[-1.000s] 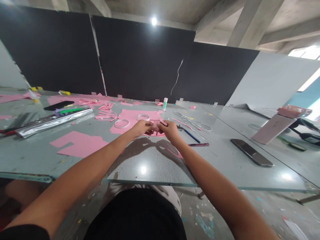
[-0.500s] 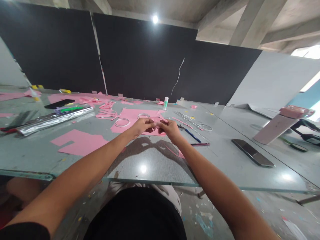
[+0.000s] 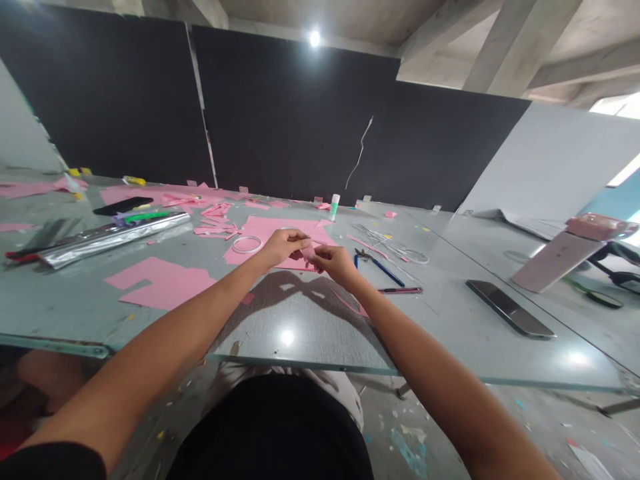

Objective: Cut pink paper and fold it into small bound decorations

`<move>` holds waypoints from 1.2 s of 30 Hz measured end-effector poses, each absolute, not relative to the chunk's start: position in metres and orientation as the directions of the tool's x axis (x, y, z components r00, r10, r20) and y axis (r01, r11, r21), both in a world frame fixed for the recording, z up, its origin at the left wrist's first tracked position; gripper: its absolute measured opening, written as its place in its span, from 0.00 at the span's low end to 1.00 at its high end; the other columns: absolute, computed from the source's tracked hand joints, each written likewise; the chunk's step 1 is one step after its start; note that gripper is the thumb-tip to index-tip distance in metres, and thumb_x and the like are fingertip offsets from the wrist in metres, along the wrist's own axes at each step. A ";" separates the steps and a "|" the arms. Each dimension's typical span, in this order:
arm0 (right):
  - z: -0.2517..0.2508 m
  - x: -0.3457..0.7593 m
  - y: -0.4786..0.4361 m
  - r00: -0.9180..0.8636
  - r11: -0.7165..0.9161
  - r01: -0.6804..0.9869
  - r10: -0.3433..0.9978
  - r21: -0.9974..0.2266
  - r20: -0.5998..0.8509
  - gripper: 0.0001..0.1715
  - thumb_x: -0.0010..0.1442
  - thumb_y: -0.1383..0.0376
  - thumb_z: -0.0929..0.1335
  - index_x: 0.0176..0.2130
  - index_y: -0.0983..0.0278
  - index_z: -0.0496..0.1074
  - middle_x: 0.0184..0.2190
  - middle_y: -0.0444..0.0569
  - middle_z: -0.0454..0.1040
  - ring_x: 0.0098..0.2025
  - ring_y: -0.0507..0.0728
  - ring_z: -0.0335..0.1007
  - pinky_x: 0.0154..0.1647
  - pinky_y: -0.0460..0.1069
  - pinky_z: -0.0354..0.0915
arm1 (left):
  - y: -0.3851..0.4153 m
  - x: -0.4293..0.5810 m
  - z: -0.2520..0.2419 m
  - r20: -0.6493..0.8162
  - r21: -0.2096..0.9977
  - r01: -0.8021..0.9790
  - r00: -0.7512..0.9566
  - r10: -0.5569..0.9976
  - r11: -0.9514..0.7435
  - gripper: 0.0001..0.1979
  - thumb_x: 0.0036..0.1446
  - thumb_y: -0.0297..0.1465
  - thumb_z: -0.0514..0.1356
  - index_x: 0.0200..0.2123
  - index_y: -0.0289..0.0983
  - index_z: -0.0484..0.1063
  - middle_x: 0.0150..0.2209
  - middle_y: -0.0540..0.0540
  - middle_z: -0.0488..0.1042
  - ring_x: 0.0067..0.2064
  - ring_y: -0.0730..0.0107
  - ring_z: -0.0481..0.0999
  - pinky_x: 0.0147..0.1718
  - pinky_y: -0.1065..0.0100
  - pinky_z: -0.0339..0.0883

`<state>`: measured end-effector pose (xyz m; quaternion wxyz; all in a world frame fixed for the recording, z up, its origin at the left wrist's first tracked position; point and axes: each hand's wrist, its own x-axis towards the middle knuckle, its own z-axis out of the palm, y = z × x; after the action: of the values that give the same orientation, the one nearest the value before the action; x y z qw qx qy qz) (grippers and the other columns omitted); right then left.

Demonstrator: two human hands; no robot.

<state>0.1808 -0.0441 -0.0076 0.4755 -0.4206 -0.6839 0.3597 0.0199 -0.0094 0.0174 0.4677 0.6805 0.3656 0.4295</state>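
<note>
On the far left of the grey table (image 3: 450,333) lie some flat pink paper sheets (image 3: 30,189), and in front of them is a long roll of silver foil (image 3: 110,239). Behind this roll there is a black phone (image 3: 123,205) and a green marker (image 3: 147,217). Nearer to the person lies a big pink paper piece with a notch (image 3: 160,283), and farther away is a small pile of pink paper strips (image 3: 216,217). Next comes a wide pink sheet (image 3: 280,229) under the hands, and a thin clear ring (image 3: 247,245) rests on it, just beside the left hand (image 3: 283,247). This hand is closed, and its thumb and fingers pinch a small pink paper piece (image 3: 309,252), which sits between the two hands, above the pink sheet. The right hand (image 3: 337,263) is also closed and its fingertips hold the other side of the same piece, so both hands are touching it. Farther on, a white and green glue bottle (image 3: 334,207) stands upright near the back of the table. To the right of the hands are a small dark tool (image 3: 363,255), a blue pen (image 3: 387,271) and a thin red pen (image 3: 400,290). Past them a dark phone (image 3: 509,317) lies flat, and a pink bottle (image 3: 553,261) leans at the right side
</note>
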 end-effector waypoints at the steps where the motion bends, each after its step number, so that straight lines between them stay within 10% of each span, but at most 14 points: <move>1: -0.008 0.181 -0.044 -0.190 0.381 0.249 0.921 -0.890 0.341 0.16 0.45 0.53 0.69 0.22 0.64 0.70 0.14 0.41 0.66 0.18 0.49 0.59 0.22 0.46 0.57 | -0.010 0.020 0.017 0.246 0.954 0.075 0.352 0.903 -0.289 0.14 0.43 0.36 0.67 0.32 0.34 0.73 0.22 0.50 0.71 0.24 0.75 0.69 0.29 0.68 0.65; 12: -0.006 0.179 -0.048 -0.112 0.363 0.506 0.927 -0.782 0.357 0.13 0.48 0.61 0.65 0.17 0.64 0.63 0.13 0.37 0.54 0.19 0.46 0.46 0.20 0.45 0.45 | -0.016 0.024 0.017 0.269 0.933 0.111 0.413 0.870 -0.341 0.14 0.41 0.35 0.68 0.28 0.32 0.72 0.24 0.49 0.73 0.24 0.76 0.70 0.28 0.69 0.66; 30: -0.013 0.191 -0.036 -0.012 0.361 0.265 0.928 -0.894 0.372 0.21 0.51 0.48 0.64 0.28 0.64 0.67 0.22 0.45 0.69 0.20 0.49 0.61 0.20 0.45 0.58 | -0.015 0.020 0.018 0.141 0.959 0.158 0.450 0.882 -0.235 0.12 0.45 0.36 0.66 0.30 0.32 0.73 0.22 0.49 0.71 0.22 0.73 0.71 0.24 0.68 0.68; 36: -0.016 0.192 -0.034 0.082 0.370 0.409 0.895 -0.834 0.438 0.17 0.53 0.53 0.62 0.32 0.64 0.69 0.23 0.45 0.69 0.24 0.51 0.63 0.25 0.46 0.59 | -0.013 0.014 0.013 -0.017 0.800 0.545 0.439 0.898 -0.251 0.15 0.47 0.33 0.62 0.40 0.33 0.73 0.24 0.46 0.75 0.26 0.65 0.75 0.28 0.66 0.67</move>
<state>0.1921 -0.0340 -0.0160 0.5283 -0.5118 -0.6372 0.2299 0.0141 -0.0131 0.0132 0.3834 0.7567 0.4769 0.2303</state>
